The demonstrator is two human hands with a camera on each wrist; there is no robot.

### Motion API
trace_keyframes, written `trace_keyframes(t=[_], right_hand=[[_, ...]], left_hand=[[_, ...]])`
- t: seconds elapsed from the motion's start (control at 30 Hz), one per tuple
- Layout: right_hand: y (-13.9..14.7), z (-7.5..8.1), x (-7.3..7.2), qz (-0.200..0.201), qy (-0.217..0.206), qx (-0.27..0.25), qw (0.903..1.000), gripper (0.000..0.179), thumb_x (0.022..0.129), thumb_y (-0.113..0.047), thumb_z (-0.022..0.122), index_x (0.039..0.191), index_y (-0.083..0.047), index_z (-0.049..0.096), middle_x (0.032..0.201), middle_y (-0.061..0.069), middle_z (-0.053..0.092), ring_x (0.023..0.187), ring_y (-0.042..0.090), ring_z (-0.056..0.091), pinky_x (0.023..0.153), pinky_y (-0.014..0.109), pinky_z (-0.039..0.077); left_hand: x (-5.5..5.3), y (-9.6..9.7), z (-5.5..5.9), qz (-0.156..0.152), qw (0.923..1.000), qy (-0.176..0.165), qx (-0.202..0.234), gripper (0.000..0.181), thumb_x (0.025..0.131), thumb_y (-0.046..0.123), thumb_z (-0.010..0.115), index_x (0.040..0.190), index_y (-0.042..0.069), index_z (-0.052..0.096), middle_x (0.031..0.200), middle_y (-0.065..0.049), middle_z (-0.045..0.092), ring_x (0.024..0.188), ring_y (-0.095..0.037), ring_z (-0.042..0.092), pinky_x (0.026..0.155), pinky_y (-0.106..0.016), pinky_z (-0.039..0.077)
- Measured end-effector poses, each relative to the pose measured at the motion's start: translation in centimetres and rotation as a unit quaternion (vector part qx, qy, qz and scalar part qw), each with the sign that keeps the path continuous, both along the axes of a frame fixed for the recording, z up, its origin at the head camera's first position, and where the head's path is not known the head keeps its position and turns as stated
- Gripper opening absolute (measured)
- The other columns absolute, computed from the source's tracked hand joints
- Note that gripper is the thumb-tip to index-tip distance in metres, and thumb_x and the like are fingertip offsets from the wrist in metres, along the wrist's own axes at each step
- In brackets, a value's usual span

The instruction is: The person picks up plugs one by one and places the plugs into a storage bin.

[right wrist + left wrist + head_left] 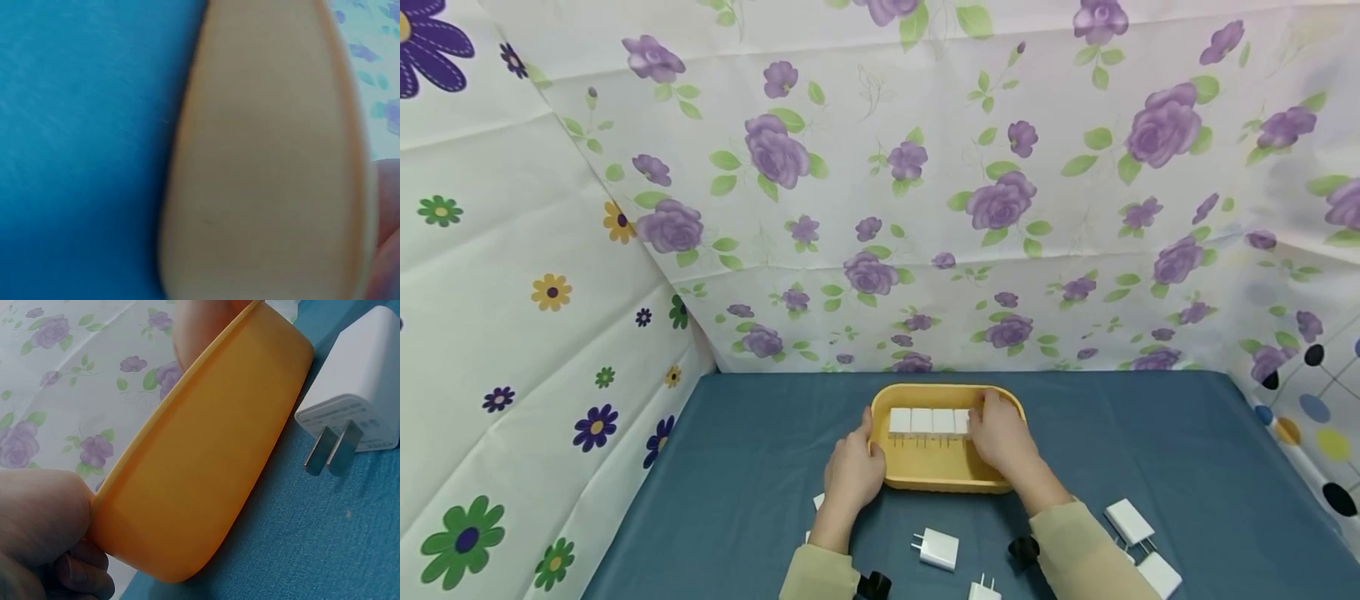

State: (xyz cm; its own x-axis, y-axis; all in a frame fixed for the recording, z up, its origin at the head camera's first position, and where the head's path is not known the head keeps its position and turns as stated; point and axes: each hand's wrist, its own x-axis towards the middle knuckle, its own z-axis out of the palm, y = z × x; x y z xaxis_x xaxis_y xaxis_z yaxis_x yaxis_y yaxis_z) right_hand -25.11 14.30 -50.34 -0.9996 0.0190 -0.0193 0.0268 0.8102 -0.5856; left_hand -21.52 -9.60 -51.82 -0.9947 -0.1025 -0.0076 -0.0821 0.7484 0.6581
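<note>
A yellow plastic tray (947, 479) stands on the blue tablecloth; its outer wall (200, 444) fills much of the left wrist view. Inside, a row of white plug chargers (922, 422) stands side by side, their metal prongs toward the person. My left hand (853, 467) grips the tray's left rim. At the right end of the row, my right hand (1003, 437) reaches over the tray and holds the last white charger (962, 422), which its fingers partly cover. The right wrist view is blurred, showing mostly tray wall (262, 150) and a bit of that hand.
Loose white chargers lie in front of the tray: one charger (938, 550) near the middle, another (983, 591) at the bottom edge. Two more, a charger (1129, 522) and its neighbour (1159, 575), lie right. Others are partly hidden by the left forearm. A flowered cloth (865, 208) hangs behind.
</note>
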Motion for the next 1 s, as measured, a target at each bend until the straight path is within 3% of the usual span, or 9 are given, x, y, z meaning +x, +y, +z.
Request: trace_keyframes(t=[0.13,0.23,0.6,0.73,0.9,1.0], right_hand=[[1.2,1.4,0.5,-0.001,0.005,-0.043,0.9990,0.042,0.112,-0.020,0.051,0.147,0.004,0.051,0.091,0.012,0.066,0.062,0.024,0.057,0.057,0.041,0.045],[2.4,2.2,1.1,-0.002,0.005,-0.077,0.9970,0.040,0.113,-0.021,0.051,0.146,0.001,0.052,0.092,0.012,0.067,0.062,0.022,0.058,0.056,0.038,0.045],[8.5,4.0,4.2,0.000,-0.020,-0.172,0.9848,0.048,0.115,-0.034,0.050,0.154,-0.006,0.050,0.128,0.024,0.067,0.098,0.029,0.074,0.081,0.043,0.062],[11.1,4.7,5.9,0.002,-0.037,-0.159,0.9866,0.057,0.114,-0.047,0.048,0.155,-0.007,0.050,0.132,0.023,0.067,0.106,0.033,0.073,0.085,0.045,0.061],[14.4,4.8,7.7,0.011,-0.073,-0.100,0.9923,0.068,0.111,-0.056,0.049,0.156,-0.005,0.050,0.129,0.019,0.069,0.108,0.035,0.071,0.082,0.048,0.059],[16.4,4.6,8.4,0.011,-0.093,-0.069,0.9932,0.073,0.109,-0.059,0.051,0.156,-0.004,0.049,0.134,0.024,0.066,0.116,0.043,0.066,0.083,0.051,0.057]], left_hand=[[0.0,0.0,-0.2,-0.002,1.0000,0.001,0.001,0.063,0.103,0.010,0.061,0.164,0.010,0.045,0.125,-0.024,0.073,0.053,-0.022,0.050,0.053,-0.039,0.037],[-0.1,0.0,-0.2,-0.002,1.0000,0.005,0.001,0.063,0.103,0.010,0.061,0.164,0.009,0.046,0.127,-0.024,0.072,0.054,-0.022,0.050,0.053,-0.039,0.038],[-0.1,0.1,-0.1,0.000,1.0000,-0.004,-0.007,0.062,0.104,0.010,0.061,0.164,0.010,0.046,0.132,-0.023,0.071,0.057,-0.021,0.053,0.056,-0.039,0.040],[-0.1,0.1,-0.1,-0.001,1.0000,-0.001,-0.008,0.062,0.103,0.010,0.061,0.164,0.009,0.046,0.134,-0.023,0.071,0.060,-0.020,0.054,0.057,-0.039,0.041],[0.0,0.0,-0.2,-0.004,0.9999,0.001,-0.011,0.063,0.103,0.010,0.061,0.164,0.009,0.046,0.132,-0.023,0.071,0.060,-0.020,0.055,0.057,-0.040,0.042],[-0.1,0.0,-0.2,-0.004,0.9999,0.006,-0.011,0.063,0.103,0.010,0.061,0.164,0.009,0.046,0.131,-0.023,0.071,0.059,-0.020,0.054,0.057,-0.040,0.042]])
